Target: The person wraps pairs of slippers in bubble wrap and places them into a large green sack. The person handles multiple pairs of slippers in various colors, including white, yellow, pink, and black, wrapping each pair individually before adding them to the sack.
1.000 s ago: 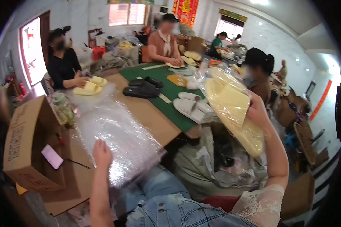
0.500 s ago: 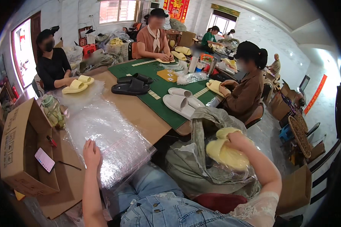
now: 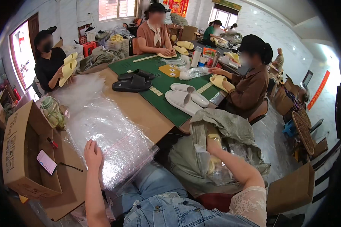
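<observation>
My left hand [image 3: 93,154] lies flat, fingers stretched out, on the edge of a stack of clear plastic bags [image 3: 113,128]. My right hand [image 3: 213,146] reaches down into the mouth of a large grey-green woven sack [image 3: 231,123]; its fingers are hidden there. Pale yellow slippers [image 3: 213,164] in clear wrapping show inside the sack around that hand. Whether the fingers still hold any of them cannot be seen.
A cardboard box [image 3: 21,151] with a phone [image 3: 46,162] stands at the left, near a glass jar [image 3: 52,111]. Black slippers [image 3: 132,83] and grey-white slippers [image 3: 182,101] sit on the green mat [image 3: 163,109]. Several people work around the table with yellow slippers.
My right hand has gone down into the sack with the wrapped yellow slippers it held above the opening. My left hand has stayed put. The person at left has raised a yellow pair.
</observation>
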`<state>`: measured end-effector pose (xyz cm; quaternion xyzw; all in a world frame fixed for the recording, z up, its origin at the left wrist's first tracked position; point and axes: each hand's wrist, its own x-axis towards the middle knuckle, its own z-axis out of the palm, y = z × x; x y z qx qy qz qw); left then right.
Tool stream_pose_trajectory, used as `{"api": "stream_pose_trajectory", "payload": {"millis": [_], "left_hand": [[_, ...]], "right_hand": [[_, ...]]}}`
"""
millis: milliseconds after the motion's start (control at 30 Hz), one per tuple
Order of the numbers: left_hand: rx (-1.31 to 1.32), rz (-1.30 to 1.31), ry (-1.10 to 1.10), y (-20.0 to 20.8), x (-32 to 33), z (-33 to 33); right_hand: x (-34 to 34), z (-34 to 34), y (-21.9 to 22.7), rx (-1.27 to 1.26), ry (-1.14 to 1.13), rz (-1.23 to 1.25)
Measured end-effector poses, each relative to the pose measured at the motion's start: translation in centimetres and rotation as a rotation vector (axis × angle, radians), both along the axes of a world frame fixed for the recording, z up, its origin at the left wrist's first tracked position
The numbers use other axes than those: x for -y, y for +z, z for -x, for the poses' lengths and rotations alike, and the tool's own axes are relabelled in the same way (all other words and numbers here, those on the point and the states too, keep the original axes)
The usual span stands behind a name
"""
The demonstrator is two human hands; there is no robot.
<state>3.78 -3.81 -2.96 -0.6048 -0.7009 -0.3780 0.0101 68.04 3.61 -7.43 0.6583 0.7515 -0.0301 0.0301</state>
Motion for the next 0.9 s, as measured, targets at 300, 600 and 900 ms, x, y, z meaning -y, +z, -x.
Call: {"api": "stream_pose_trajectory", "payload": {"millis": [300, 600, 900], "left_hand": [[-0.005, -0.028, -0.003, 0.3, -0.5, -0.6], [-0.032, -0.048, 0.025, 0.8, 0.1, -0.5], [-0.073, 0.204, -0.222, 4.0, 1.8, -2.1]], "right_hand": [[-2.0, -2.3, 6.5, -0.326, -0.065, 0.179], [-6.2, 7.7, 26.5, -0.553, -0.025, -0.336], [-26.3, 7.9, 13.2, -0.339, -0.051, -0.178]]}}
